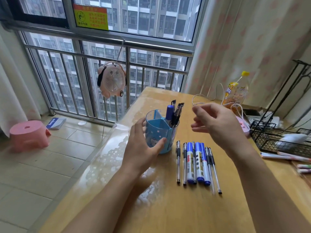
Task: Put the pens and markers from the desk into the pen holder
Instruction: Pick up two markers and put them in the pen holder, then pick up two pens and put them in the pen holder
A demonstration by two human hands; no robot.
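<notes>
Pen holder (pixel 159 132): a blue cup with clear upper walls, split by dividers into compartments, standing on the wooden desk (pixel 185 207) near its window-side edge. Its left side and part of its front are hidden behind the left hand (pixel 143 148), so the cartoon print on the blue wall shows only in part. How many compartments it has cannot be told for sure. A blue marker (pixel 169 112) and several dark-capped pens (pixel 176 111) stand in the right-hand compartment, their lower ends blurred through the plastic.

Just right of the holder a row lies flat on the desk, tips toward the camera: clear-barrelled pens (pixel 178 162) and blue-capped markers (pixel 190 163), side by side and partly overlapping, so the exact count is hard to make out. More pens (pixel 284 156) lie farther right below a black wire rack (pixel 277 140), cut off by the frame edge.

The left hand reaches from below, fingers spread and curved around the holder, thumb touching its front wall. The right hand (pixel 217 125) hangs above the desk to the right of the holder, palm turned left, fingers loosely curled and apart, holding nothing
</notes>
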